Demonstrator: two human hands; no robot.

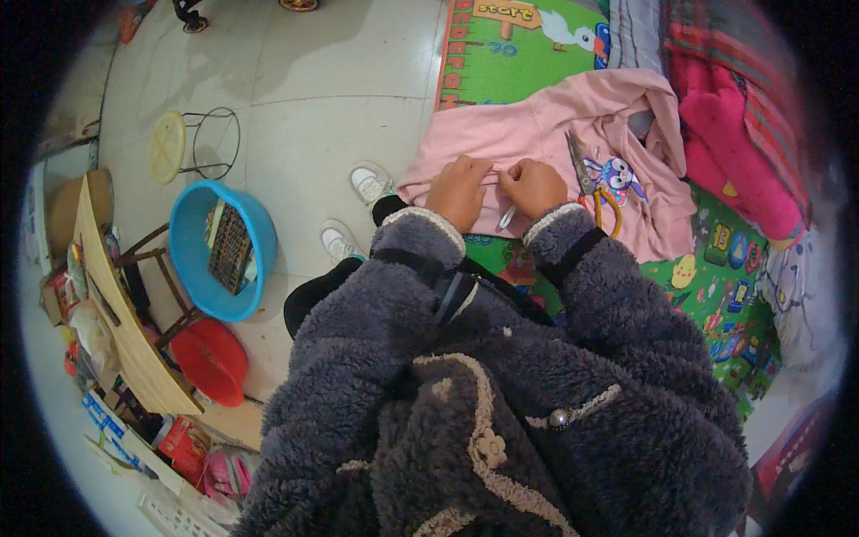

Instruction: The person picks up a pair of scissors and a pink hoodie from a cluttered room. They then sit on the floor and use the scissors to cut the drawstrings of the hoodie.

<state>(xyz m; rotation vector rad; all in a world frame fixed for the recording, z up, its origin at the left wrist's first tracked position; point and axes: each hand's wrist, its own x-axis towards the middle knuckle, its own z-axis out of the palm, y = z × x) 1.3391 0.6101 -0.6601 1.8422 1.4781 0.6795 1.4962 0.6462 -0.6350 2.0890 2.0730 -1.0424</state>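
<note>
A pink garment (546,116) with a cartoon rabbit print (616,179) lies spread out in front of me. My left hand (460,191) is closed on a fold of its cloth. Close beside it, my right hand (535,188) is pinched at the same fold; what sits between its fingertips is too small to make out. From below the right hand pokes a small white slim object (507,217), and whether the hand grips it cannot be seen. Scissors (586,183) with yellow-orange handles rest on the garment, right of my right hand.
Under the garment is a green play mat (519,63). Pink and plaid bedding (734,134) is heaped at the right. On the tiled floor to the left are a blue basin (259,224) with things inside, a red basin (210,358), a yellow-topped stool (167,148) and a wooden table (125,313).
</note>
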